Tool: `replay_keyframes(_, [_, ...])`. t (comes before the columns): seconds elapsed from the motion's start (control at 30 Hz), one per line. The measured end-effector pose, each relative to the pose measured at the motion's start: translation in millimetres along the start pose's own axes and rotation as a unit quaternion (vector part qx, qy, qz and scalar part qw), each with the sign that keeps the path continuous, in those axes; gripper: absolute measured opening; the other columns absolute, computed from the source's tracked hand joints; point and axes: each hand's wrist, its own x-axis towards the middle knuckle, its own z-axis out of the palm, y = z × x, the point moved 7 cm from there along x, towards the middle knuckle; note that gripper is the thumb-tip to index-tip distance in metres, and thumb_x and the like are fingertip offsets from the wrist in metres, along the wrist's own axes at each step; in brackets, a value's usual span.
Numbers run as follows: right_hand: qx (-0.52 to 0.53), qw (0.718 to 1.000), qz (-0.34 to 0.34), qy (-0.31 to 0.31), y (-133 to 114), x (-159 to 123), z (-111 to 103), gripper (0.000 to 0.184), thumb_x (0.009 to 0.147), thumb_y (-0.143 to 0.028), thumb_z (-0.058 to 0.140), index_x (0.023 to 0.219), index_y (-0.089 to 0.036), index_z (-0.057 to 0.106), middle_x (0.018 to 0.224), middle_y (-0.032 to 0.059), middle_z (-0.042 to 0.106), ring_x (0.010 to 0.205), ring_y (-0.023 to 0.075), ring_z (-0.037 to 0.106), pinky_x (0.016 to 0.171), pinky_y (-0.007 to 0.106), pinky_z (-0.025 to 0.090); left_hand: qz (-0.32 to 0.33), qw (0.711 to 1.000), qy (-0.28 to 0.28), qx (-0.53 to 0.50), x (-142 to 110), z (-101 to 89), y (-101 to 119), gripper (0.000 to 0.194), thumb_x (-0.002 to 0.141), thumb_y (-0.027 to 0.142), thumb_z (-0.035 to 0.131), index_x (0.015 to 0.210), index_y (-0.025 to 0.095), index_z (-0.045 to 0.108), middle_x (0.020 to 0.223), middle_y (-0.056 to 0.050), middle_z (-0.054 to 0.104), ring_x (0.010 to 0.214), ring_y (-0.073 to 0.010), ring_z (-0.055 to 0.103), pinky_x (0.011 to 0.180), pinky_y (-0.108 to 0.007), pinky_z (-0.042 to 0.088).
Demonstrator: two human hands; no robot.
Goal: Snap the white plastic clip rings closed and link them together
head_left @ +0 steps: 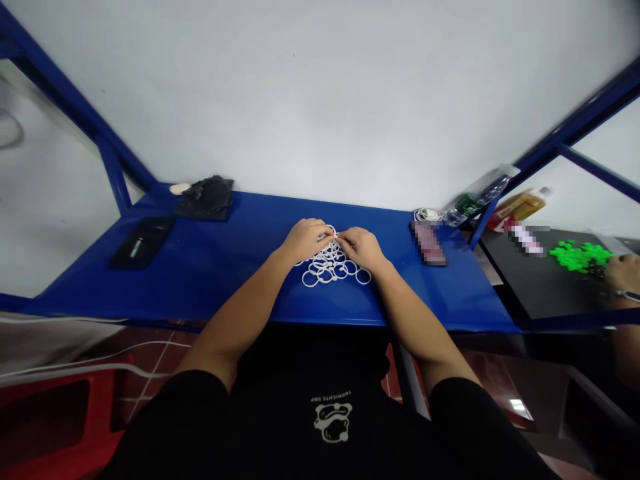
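A pile of white plastic rings lies on the blue table in front of me. Some of these rings have a small knob or tab on them. At the far side of the pile, my left hand pinches a white ring between thumb and fingertips. My right hand meets it from the other side, its thumb and index finger closed on the same ring or one beside it; the fingertips hide which. Both wrists rest close to the loose rings.
On the left lie a black phone-like slab and a crumpled black bag. To the right are a blurred phone, a coiled white cable and a clear bottle. A co-worker's hand touches green pieces on a neighbouring dark table.
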Motion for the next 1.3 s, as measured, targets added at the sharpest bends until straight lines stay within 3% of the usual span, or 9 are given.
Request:
replay_keyframes(0.23, [0.046,0.999,0.014,0.000,9,1,-19,0.028,0.103,-0.046,0.068,0.113,-0.022,0.079,0.114,0.0105,0.080,0.110,0.0292,0.070,0.106,0.048,0.052,-0.029,0.999,-0.036,0.009,0,-0.2,-11,0.016,0.099,0.038,0.075,0.107,0.026,0.082,0.113,-0.007,0.080,0.107,-0.0261,0.071,0.103,-0.044,0.052])
replay_keyframes(0.4, [0.016,0.988,0.036,-0.147,8,-9,12,0.130,0.068,-0.082,0.090,0.175,-0.034,0.033,0.181,0.0142,0.032,0.166,0.0486,0.026,0.132,0.071,0.021,-0.098,0.981,-0.167,0.035,-18,13.2,-29,0.091,0.073,0.066,0.093,0.152,0.031,0.066,0.166,-0.014,0.054,0.155,-0.0446,0.045,0.127,-0.060,0.035])
replay_keyframes(0.57, [0.021,0.965,0.063,-0.255,8,-18,48,0.157,0.059,-0.089,0.089,0.180,-0.035,0.005,0.187,0.0142,0.004,0.170,0.0535,-0.001,0.132,0.078,0.005,-0.115,0.941,-0.314,0.055,-42,35.9,-36,0.151,0.057,0.073,0.094,0.179,0.023,0.020,0.184,-0.020,0.012,0.170,-0.0506,0.004,0.135,-0.067,0.009])
replay_keyframes(0.7, [0.027,0.967,0.072,-0.242,17,-13,53,0.144,0.070,-0.086,0.085,0.180,-0.030,0.011,0.186,0.0171,0.006,0.170,0.0508,0.001,0.133,0.077,0.008,-0.130,0.939,-0.313,0.056,-40,42.7,-37,0.154,0.059,0.078,0.092,0.179,0.023,0.013,0.184,-0.021,0.003,0.170,-0.0509,-0.001,0.135,-0.067,0.008])
replay_keyframes(0.87, [0.007,0.984,0.085,-0.153,28,0,41,0.105,0.091,-0.064,0.080,0.176,-0.026,0.031,0.181,0.0193,0.028,0.169,0.0467,0.019,0.132,0.075,0.019,-0.174,0.955,-0.233,0.060,-23,36.7,-41,0.122,0.081,0.073,0.083,0.176,0.023,0.027,0.183,-0.021,0.021,0.170,-0.0460,0.016,0.136,-0.063,0.012])
replay_keyframes(1.0, [-0.017,0.993,0.103,-0.056,35,4,6,0.094,0.089,-0.054,0.085,0.169,-0.025,0.045,0.176,0.0183,0.041,0.167,0.0454,0.028,0.132,0.075,0.020,-0.173,0.975,-0.123,0.067,-14,13.7,-45,0.097,0.091,0.068,0.077,0.170,0.021,0.043,0.178,-0.022,0.035,0.165,-0.0451,0.030,0.134,-0.065,0.020])
replay_keyframes(1.1, [0.020,0.994,0.106,0.010,39,-1,-32,0.067,0.084,-0.054,0.090,0.141,-0.022,0.072,0.153,0.0190,0.067,0.146,0.0420,0.059,0.121,0.066,0.045,-0.153,0.987,-0.027,0.034,-12,-13.5,-45,0.072,0.090,0.062,0.081,0.149,0.023,0.067,0.151,-0.018,0.067,0.141,-0.0390,0.061,0.120,-0.056,0.046])
replay_keyframes(1.2, [0.100,0.976,0.176,-0.073,48,-13,-45,0.033,0.089,-0.053,0.083,0.085,-0.020,0.078,0.090,0.0095,0.081,0.086,0.0273,0.077,0.082,0.043,0.061,-0.153,0.987,-0.021,-0.039,-14,-28.6,-45,0.035,0.096,0.058,0.074,0.101,0.024,0.085,0.090,-0.010,0.081,0.081,-0.0227,0.074,0.077,-0.038,0.059])
replay_keyframes(1.3, [0.184,0.923,0.212,-0.264,37,-29,-26,0.038,0.077,-0.054,0.091,0.075,-0.021,0.072,0.066,0.0014,0.073,0.059,0.0191,0.069,0.057,0.031,0.051,-0.172,0.963,-0.180,-0.103,-22,-14.5,-40,0.049,0.093,0.066,0.074,0.065,0.026,0.078,0.061,-0.005,0.071,0.051,-0.0153,0.061,0.053,-0.031,0.048])
